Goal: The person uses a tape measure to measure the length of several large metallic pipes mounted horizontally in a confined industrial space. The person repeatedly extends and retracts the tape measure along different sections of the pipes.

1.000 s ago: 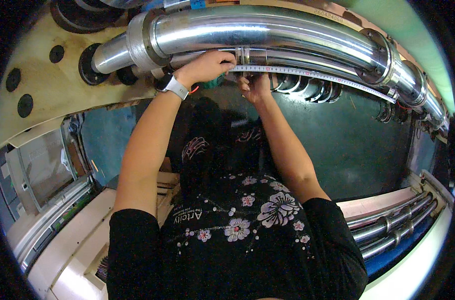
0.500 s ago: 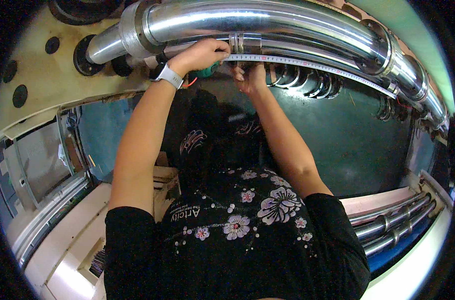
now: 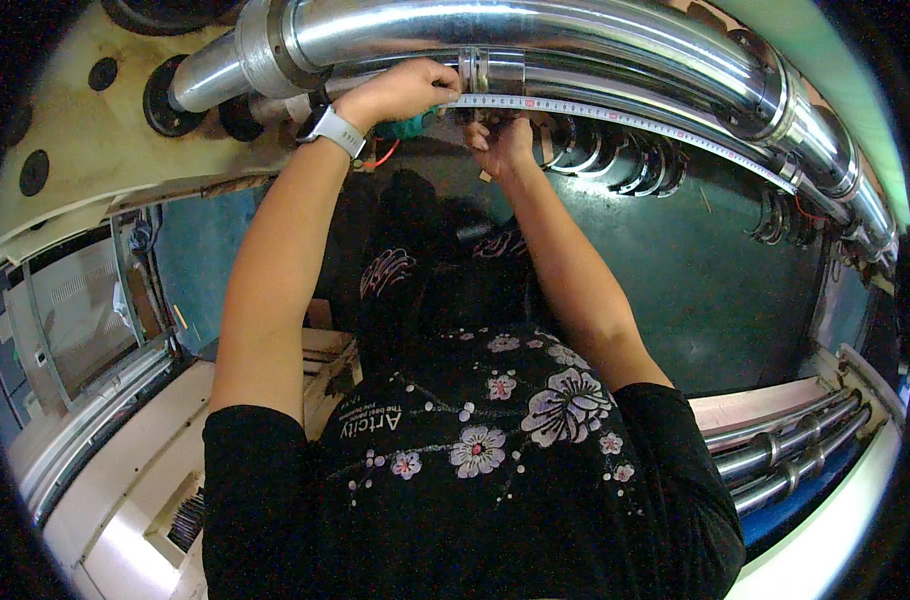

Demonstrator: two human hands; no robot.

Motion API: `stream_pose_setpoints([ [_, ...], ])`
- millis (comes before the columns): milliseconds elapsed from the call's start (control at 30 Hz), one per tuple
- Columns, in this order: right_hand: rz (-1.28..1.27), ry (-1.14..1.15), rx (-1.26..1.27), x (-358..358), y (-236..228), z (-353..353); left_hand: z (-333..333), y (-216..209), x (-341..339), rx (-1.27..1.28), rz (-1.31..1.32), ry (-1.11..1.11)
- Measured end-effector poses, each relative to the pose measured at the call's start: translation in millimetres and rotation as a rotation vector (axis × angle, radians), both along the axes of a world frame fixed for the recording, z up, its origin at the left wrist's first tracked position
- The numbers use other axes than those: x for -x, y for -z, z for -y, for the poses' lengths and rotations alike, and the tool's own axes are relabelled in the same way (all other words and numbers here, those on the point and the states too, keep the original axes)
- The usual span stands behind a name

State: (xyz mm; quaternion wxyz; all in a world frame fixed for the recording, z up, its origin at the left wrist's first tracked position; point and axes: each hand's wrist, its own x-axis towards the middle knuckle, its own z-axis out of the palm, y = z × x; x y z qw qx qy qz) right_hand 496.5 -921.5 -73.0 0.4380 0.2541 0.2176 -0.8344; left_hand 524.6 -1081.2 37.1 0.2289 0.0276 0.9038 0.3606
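Note:
A white measuring tape (image 3: 615, 118) with dark marks runs along the lower of the shiny steel shafts. Its left end meets my left hand (image 3: 407, 90), whose thumb and fingers are closed in a pinch on it. Under that hand is a teal object (image 3: 407, 127), mostly hidden, its kind unclear. My right hand (image 3: 505, 148) is just below the tape, palm up, fingers curled beneath a ring-like collar (image 3: 477, 70) on the shaft. What those fingers hold, if anything, is hidden.
A thick steel roller (image 3: 395, 38) spans the top, set in a cream machine frame (image 3: 65, 150). Several curved metal rings (image 3: 595, 165) hang under the shaft. More steel rods (image 3: 785, 455) lie at lower right. A red wire (image 3: 385, 155) shows near my left wrist.
The whole view has shifted slightly, so the shafts, tape and hands sit a little higher. Both hands keep nearly the same places along the tape.

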Motion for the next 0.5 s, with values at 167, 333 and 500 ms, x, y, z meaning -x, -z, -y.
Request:
stream_pose_setpoints([
  [167, -0.027, -0.005, -0.033, 1, 5, 3, 1, 10, -2, 0.017, -0.064, -0.033],
  [333, -0.012, -0.002, 0.056, 4, 19, 1, 0, 11, -1, 0.084, -0.105, -0.002],
  [500, -0.021, -0.029, 0.084, 4, 20, 4, -1, 6, 0, 0.052, -0.069, -0.011],
])
